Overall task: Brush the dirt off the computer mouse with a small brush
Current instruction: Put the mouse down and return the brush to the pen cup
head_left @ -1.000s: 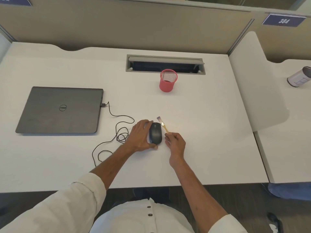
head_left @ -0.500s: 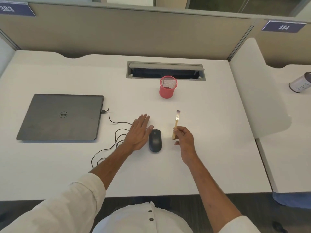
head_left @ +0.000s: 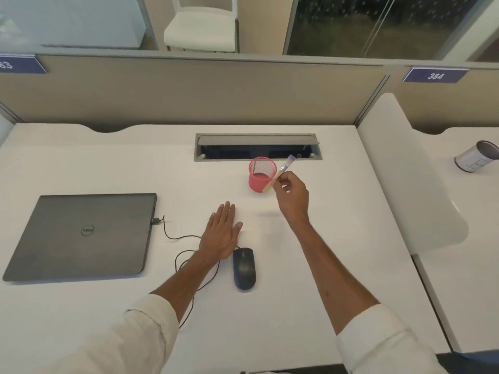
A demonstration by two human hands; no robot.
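A black wired computer mouse lies alone on the white desk, its cable looping off to the left. My left hand hovers flat just left of and beyond the mouse, fingers spread, holding nothing. My right hand is raised farther back and to the right, pinching a small wooden-handled brush. The brush points up and to the right, its pale bristles over the cable slot, its handle right beside a pink mesh cup.
A closed grey laptop lies at the left with the mouse cable plugged into its side. An open cable slot sits at the desk's back. A white partition bounds the right side; beyond it stands a white cup.
My left hand let go of the mouse and opened flat beside it. My right hand carried the brush away from the mouse, up and back to the pink cup. The head camera tilted up.
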